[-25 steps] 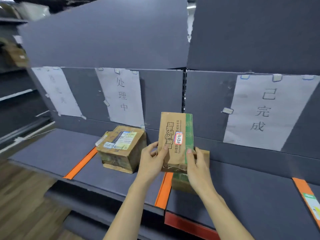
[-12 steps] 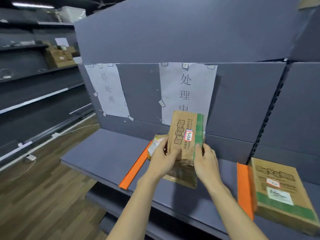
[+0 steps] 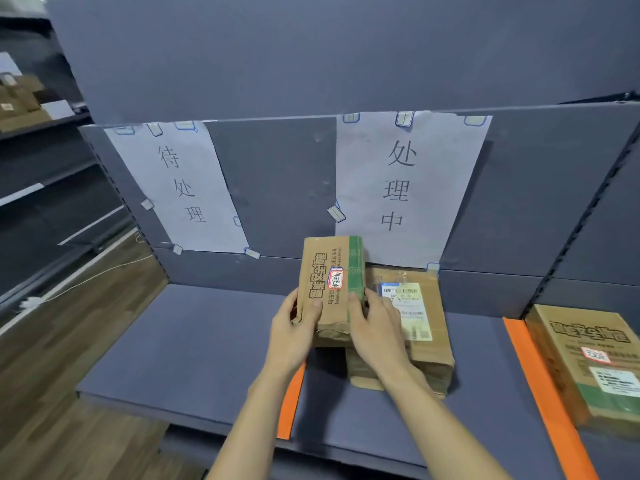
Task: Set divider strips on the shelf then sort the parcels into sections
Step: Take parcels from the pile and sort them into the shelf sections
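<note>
I hold a small brown parcel point(image 3: 330, 289) with a green stripe and a red-edged sticker upright above the grey shelf point(image 3: 194, 348). My left hand point(image 3: 294, 337) grips its left lower side and my right hand point(image 3: 375, 332) grips its right lower side. It hangs over the left orange divider strip point(image 3: 289, 403). A second parcel point(image 3: 415, 327) with a white shipping label lies on the shelf just right of that strip, partly behind my right hand. A second orange divider strip point(image 3: 540, 386) lies further right, with a third parcel point(image 3: 595, 362) beyond it.
Two paper signs hang on the back panel: one point(image 3: 180, 185) over the left section, one point(image 3: 408, 188) over the middle section. Wooden floor point(image 3: 52, 358) lies left of the shelf. More shelving with boxes point(image 3: 20, 105) stands at far left.
The view has swung left and moved closer. The parcel in my hands has travelled left along the shelf, from beside the right strip to above the left strip.
</note>
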